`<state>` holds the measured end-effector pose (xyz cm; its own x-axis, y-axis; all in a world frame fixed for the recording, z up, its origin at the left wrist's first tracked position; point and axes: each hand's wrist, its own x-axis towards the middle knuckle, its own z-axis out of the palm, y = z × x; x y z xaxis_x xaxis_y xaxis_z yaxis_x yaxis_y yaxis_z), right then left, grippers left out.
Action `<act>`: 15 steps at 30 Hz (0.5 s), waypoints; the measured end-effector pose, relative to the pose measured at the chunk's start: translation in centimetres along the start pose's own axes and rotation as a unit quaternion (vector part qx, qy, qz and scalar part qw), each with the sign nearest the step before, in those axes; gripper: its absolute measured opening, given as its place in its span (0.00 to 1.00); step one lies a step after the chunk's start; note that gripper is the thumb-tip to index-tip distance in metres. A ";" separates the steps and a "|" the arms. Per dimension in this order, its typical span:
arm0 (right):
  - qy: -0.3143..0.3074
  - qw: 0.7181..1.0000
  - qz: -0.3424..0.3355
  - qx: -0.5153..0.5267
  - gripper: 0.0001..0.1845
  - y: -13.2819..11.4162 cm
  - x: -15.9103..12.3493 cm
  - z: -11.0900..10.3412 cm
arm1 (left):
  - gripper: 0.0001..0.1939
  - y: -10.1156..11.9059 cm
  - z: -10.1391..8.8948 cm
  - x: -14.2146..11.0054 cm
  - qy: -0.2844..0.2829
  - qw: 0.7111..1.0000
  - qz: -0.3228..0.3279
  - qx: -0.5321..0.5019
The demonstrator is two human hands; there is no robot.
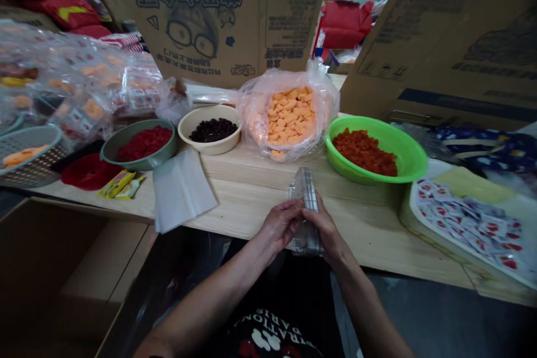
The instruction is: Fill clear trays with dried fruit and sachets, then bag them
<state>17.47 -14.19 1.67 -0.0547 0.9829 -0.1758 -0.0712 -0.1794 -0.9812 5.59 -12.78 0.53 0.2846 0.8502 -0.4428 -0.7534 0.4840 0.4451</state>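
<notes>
Upright at the table's front edge is a clear plastic tray stack (305, 187) with thin ridges or dividers; I cannot tell how many pieces it has. My right hand (325, 228) is wrapped around its right side. On the left side, my left hand (282, 225) pinches the edge, its fingers curled together close to the right thumb. Beyond the hands stands a clear bag of orange candies (292, 117). A green bowl (406, 156) of orange-red pieces is to the right of it. Flat clear plastic bags (180, 190) lie to the left, hanging slightly over the edge.
A cream bowl (210, 146) of dark pieces and a grey-green bowl (161, 158) of red pieces stand left. A white tray (413, 207) of small printed packets is far right. Filled clear packages (84, 78) pile up left. Cardboard boxes (251, 22) rise behind.
</notes>
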 end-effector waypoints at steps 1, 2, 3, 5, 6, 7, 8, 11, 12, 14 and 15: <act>0.003 1.000 0.002 0.001 0.41 0.1 0.0 0.0 | 0.21 0.0 0.0 0.1 -0.001 1.000 0.001 0.002; 0.005 1.000 0.003 0.004 0.42 0.1 0.0 0.1 | 0.21 -0.1 0.0 0.1 -0.002 1.000 0.002 0.008; 0.006 1.000 0.006 0.006 0.43 0.1 -0.1 0.1 | 0.21 -0.1 0.1 0.1 -0.004 1.000 0.003 0.018; 0.005 1.000 0.012 0.008 0.44 0.1 -0.2 0.3 | 0.23 -0.2 0.3 0.0 -0.011 0.998 0.006 0.059; 0.001 1.000 0.013 0.003 0.44 0.0 -0.2 0.3 | 0.24 -0.1 0.4 -0.1 -0.016 0.996 0.011 0.088; 0.000 1.000 0.011 -0.010 0.45 -0.1 -0.2 0.4 | 0.25 0.0 0.5 -0.3 -0.022 0.992 0.021 0.119; 0.001 0.999 0.004 -0.032 0.46 -0.3 -0.1 0.4 | 0.26 0.3 0.6 -0.5 -0.031 0.988 0.035 0.150; 0.010 0.989 -0.043 -0.144 0.52 -1.0 0.5 -0.1 | 0.26 2.5 -0.3 -0.9 -0.049 0.970 0.078 0.225; 0.012 0.981 -0.059 -0.183 0.52 -1.2 0.8 -0.4 | 0.25 3.7 -1.1 -0.9 -0.040 0.965 0.086 0.246; 0.018 0.966 -0.077 -0.245 0.48 -1.6 1.3 -1.1 | 0.21 6.4 -3.3 -1.1 0.011 0.944 0.090 0.318; 0.022 0.961 -0.077 -0.264 0.46 -1.8 1.5 -1.4 | 0.19 7.8 -4.6 -1.2 0.053 0.923 0.096 0.370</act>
<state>18.89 -12.32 3.02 -0.0403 0.9990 -0.0172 0.4406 0.0023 -0.8977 -3.36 -11.00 0.96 0.0986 0.9292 -0.3561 -0.1624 0.3680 0.9155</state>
